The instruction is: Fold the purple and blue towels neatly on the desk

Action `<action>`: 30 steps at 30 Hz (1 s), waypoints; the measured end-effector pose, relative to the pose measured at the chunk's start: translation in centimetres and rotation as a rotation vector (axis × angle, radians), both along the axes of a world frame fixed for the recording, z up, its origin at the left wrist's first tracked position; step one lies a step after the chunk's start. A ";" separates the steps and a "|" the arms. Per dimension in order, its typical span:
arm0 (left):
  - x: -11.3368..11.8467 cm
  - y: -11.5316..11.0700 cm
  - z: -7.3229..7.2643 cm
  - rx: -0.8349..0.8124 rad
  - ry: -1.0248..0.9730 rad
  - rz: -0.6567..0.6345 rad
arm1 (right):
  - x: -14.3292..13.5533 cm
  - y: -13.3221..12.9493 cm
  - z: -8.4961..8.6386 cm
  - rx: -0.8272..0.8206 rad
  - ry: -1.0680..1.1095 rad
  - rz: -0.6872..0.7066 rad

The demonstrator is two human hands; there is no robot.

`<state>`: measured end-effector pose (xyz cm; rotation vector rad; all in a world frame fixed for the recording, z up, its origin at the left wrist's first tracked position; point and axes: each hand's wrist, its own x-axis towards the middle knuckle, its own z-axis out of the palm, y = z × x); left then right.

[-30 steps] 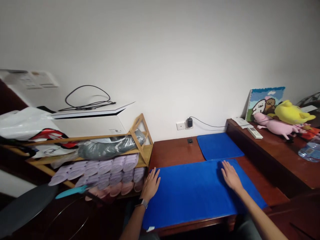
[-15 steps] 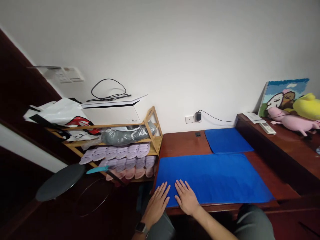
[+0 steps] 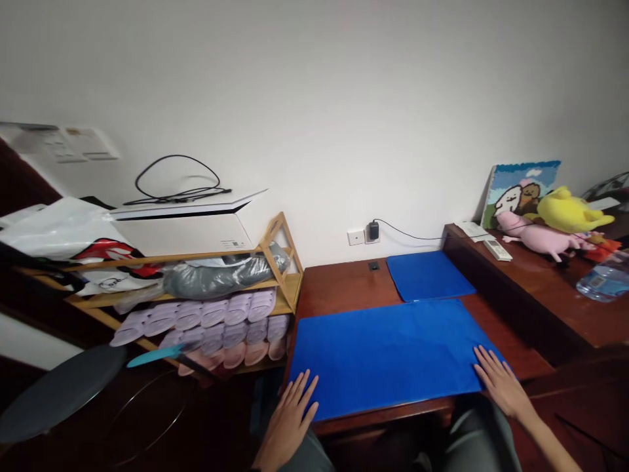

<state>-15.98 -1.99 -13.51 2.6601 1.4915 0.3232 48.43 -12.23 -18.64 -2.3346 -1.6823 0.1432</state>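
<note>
A large blue sheet [image 3: 383,357] lies spread along the front of the brown wooden desk [image 3: 339,283]. My left hand [image 3: 291,414] rests on its front left corner, fingers stretched and palm down. At the sheet's right end, my right hand [image 3: 500,383] lies flat with its fingers apart, touching the edge. Neither hand grips anything. Behind the large sheet, towards the wall, lies a smaller blue sheet [image 3: 430,275], apart from both hands.
Left of the desk stands a wooden rack [image 3: 282,262] with slippers [image 3: 211,313], a white box [image 3: 187,233] and a plastic bag. A raised ledge on the right bears plush toys [image 3: 535,237], a remote [image 3: 497,250] and a water bottle [image 3: 604,280]. A dark stool [image 3: 61,390] stands at left.
My right hand has moved from beside my left hand across to the right end of the large blue sheet. The left stays near the left corner. The view has turned slightly right.
</note>
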 end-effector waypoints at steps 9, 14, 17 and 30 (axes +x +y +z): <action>5.0 7.2 1.5 0.092 -0.098 0.101 | -12.5 8.2 4.9 0.036 0.016 0.265; 5.2 9.4 -0.3 0.043 0.051 0.141 | -16.9 10.7 3.9 0.006 0.042 0.412; 4.2 9.5 -1.2 0.035 0.083 0.155 | -13.2 9.7 2.6 0.001 0.015 0.326; 4.4 12.8 -0.3 0.141 0.021 0.186 | -5.0 11.4 4.8 -0.027 -0.085 0.048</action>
